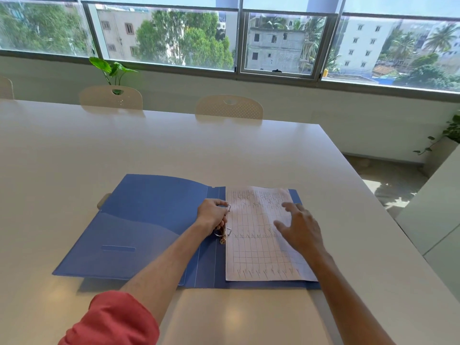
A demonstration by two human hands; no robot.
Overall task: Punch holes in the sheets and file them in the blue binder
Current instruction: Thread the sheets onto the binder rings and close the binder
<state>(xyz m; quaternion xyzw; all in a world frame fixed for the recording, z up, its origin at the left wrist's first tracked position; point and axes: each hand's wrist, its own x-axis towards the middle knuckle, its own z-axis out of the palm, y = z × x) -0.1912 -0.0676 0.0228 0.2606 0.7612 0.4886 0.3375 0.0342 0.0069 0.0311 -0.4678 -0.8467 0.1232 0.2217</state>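
The blue binder (139,220) lies open flat on the white table (174,150). On its right half rest white sheets (258,255) with a handwritten grid, their left edge at the metal rings (227,231). My left hand (211,216) curls around the ring mechanism at the binder's spine. My right hand (298,227) hovers over or lightly touches the sheets with fingers spread. No hole punch is in view.
Two cream chairs (229,107) stand at the table's far edge, with a potted plant (112,70) behind the left one. Windows run along the back wall. The table's right edge drops to the floor (388,180), beside a white cabinet (438,215).
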